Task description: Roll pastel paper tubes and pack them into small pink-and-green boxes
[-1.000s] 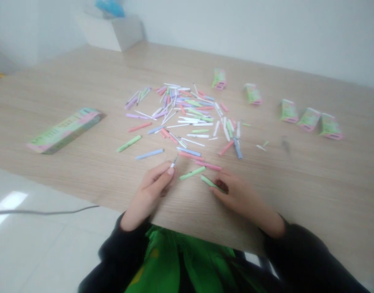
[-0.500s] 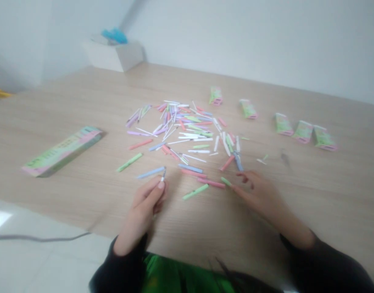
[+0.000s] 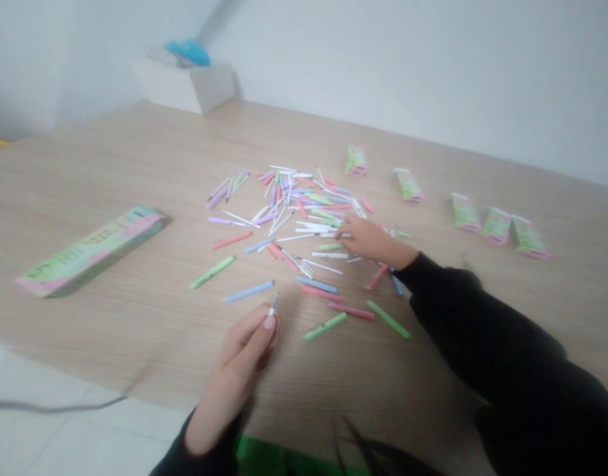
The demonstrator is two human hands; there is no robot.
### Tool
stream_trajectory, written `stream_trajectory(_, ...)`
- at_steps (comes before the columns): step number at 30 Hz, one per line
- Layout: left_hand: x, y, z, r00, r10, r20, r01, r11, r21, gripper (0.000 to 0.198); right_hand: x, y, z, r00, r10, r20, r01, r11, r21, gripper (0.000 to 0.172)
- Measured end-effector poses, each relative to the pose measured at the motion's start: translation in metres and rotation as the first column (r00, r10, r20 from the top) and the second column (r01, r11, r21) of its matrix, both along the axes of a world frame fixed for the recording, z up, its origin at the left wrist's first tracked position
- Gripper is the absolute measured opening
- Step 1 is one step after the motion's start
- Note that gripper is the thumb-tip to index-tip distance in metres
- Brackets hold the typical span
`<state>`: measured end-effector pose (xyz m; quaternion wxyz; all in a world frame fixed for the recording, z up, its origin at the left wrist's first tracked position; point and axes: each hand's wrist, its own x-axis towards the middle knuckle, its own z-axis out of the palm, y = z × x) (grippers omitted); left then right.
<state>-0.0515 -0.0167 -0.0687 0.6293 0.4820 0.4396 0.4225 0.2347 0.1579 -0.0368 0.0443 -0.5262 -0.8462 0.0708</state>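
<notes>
Near the table's front edge, my left hand (image 3: 249, 344) is closed on a thin white stick (image 3: 273, 308) whose dark tip points up. My right hand (image 3: 358, 237) reaches into the right part of a loose pile of white sticks (image 3: 304, 229) and coloured tubes; its fingertips are together at a white piece, and whether it is gripped is unclear. In front of the pile lie a blue tube (image 3: 248, 291), a green tube (image 3: 325, 326), a pink tube (image 3: 351, 311) and another green tube (image 3: 388, 319). A further green tube (image 3: 212, 272) lies to the left.
A long green and pink box (image 3: 93, 251) lies at the left. Several small boxes, one of them at the back (image 3: 356, 160), stand toward the right. A white box (image 3: 185, 86) with a blue item (image 3: 189, 51) on top stands at the far left corner.
My right hand has let go of the green tube at the front and moved up and left into the pile. My left hand still holds its stick, slightly lower in view.
</notes>
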Motion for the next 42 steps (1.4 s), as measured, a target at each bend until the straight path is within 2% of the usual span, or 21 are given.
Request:
stream_trajectory(3, 0.001, 0.000, 0.002, 1.000, -0.004, -0.004, 0.004, 1.000, -0.007, 0.047, 0.002, 0.002, -0.008, 1.000, 0.003, 0.014, -0.003, 1.000, -0.009, 0.030)
stream_trajectory(8, 0.002, 0.002, 0.006, 0.999, -0.024, -0.039, 0.025, 0.999, 0.024, 0.049, 0.008, 0.002, -0.011, 1.000, -0.001, 0.029, 0.001, 1.000, -0.007, 0.031)
stream_trajectory(20, 0.005, 0.002, 0.005, 1.000, 0.022, 0.020, -0.021, 1.000, -0.020, 0.048, 0.001, 0.001, -0.001, 0.999, 0.050, -0.006, -0.051, 0.997, -0.062, 0.024)
stream_trajectory(27, 0.003, 0.003, 0.005, 0.997, -0.017, 0.070, 0.019, 0.999, -0.035, 0.045, -0.009, -0.001, 0.002, 0.998, 0.008, -0.055, -0.011, 0.998, -0.059, 0.015)
stream_trajectory(30, 0.003, 0.002, 0.005, 0.994, -0.036, 0.105, 0.041, 0.998, -0.045, 0.043, -0.010, -0.007, 0.014, 0.997, -0.011, -0.083, 0.008, 0.999, -0.036, 0.012)
stream_trajectory(33, 0.005, 0.002, 0.008, 0.990, -0.064, 0.122, 0.069, 0.997, -0.034, 0.044, -0.016, -0.030, 0.042, 0.975, -0.010, -0.220, 0.003, 0.999, -0.034, 0.009)
stream_trajectory(35, 0.007, 0.002, 0.010, 0.988, -0.092, 0.125, 0.097, 0.995, -0.030, 0.044, -0.023, -0.054, 0.064, 0.879, -0.006, -0.477, -0.041, 0.995, -0.087, 0.010)
stream_trajectory(37, 0.011, 0.001, 0.014, 0.986, -0.117, 0.122, 0.121, 0.992, -0.027, 0.043, -0.031, -0.081, 0.082, 0.772, 0.010, -0.636, -0.099, 0.990, -0.105, 0.012)
stream_trajectory(39, 0.014, 0.000, 0.017, 0.985, -0.146, 0.094, 0.147, 0.989, -0.010, 0.043, -0.037, -0.104, 0.094, 0.720, 0.027, -0.693, -0.146, 0.983, -0.114, 0.011)
stream_trajectory(42, 0.018, -0.003, 0.021, 0.981, -0.189, 0.041, 0.188, 0.982, 0.018, 0.045, -0.040, -0.123, 0.099, 0.703, 0.018, -0.711, -0.157, 0.979, -0.131, 0.008)
